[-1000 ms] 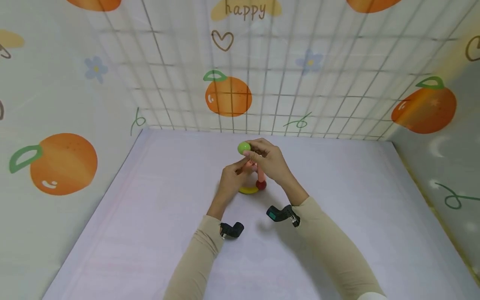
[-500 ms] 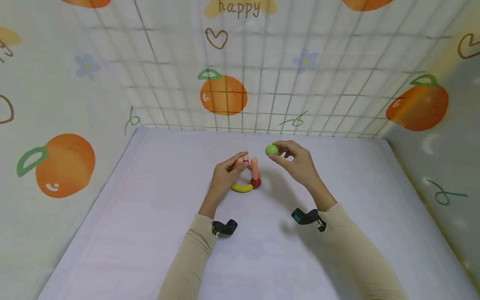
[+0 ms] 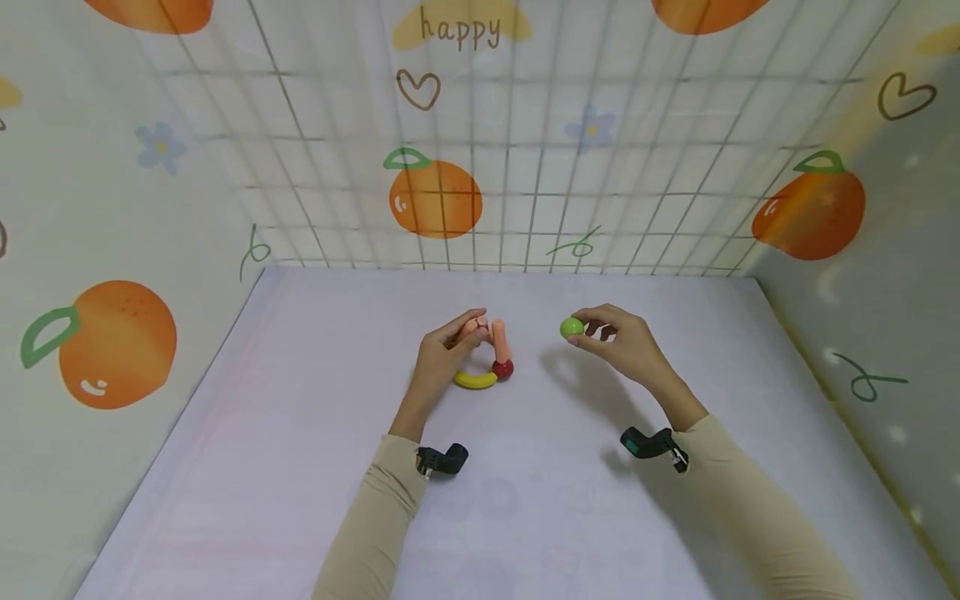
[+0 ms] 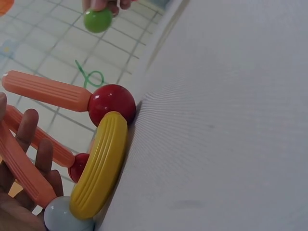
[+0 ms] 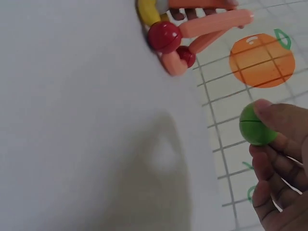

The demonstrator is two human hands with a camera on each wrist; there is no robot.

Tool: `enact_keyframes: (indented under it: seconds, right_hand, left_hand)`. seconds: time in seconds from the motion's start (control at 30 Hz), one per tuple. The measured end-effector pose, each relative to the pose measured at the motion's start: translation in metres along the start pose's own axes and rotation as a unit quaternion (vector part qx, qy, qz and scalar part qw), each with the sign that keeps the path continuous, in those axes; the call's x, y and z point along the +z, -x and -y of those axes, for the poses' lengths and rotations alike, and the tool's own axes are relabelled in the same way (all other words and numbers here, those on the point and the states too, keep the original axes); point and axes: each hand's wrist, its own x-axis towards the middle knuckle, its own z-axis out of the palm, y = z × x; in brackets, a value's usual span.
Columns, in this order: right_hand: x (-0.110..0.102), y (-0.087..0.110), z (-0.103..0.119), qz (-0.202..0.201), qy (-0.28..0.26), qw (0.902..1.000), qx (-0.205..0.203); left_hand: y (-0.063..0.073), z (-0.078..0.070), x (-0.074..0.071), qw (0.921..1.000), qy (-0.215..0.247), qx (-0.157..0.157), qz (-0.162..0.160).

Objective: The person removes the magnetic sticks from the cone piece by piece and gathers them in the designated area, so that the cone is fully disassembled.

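Head view: While my left hand (image 3: 438, 360) pinches the top of the orange sticks (image 3: 489, 332) on the worktop (image 3: 300, 467), my right hand (image 3: 626, 343) holds a green ball (image 3: 572, 327) off to the right, well apart.
Left wrist view: My fingers (image 4: 29, 144) curl round an orange stick; a red ball (image 4: 111, 102) joins the yellow curved piece (image 4: 98, 166).
Right wrist view: My fingertips (image 5: 269, 113) grip the green ball above the worktop.
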Motion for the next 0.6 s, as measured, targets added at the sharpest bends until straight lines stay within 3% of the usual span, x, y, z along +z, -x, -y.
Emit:
enact_keyframes:
  seconds: [0.1, 0.37, 0.47, 0.6]
  right_hand:
    - [0.0, 0.003, -0.01, 0.016, 0.012, 0.9997, 0.011]
    - [0.01, 0.01, -0.025, 0.038, 0.012, 0.9983, 0.042]
    - [0.015, 0.013, -0.029, 0.044, 0.019, 0.9974, 0.054]
    - [0.021, 0.014, -0.034, 0.05, 0.029, 0.9966, 0.058]
  left_hand:
    - [0.001, -0.003, 0.0, 1.0, 0.002, 0.002, -0.001]
    - [0.008, -0.028, -0.002, 0.9999, 0.011, 0.004, 0.011]
    - [0.009, -0.027, -0.002, 0.9998, 0.012, 0.008, 0.012]
    - [0.006, -0.014, -0.001, 0.9998, 0.016, 0.008, 0.007]
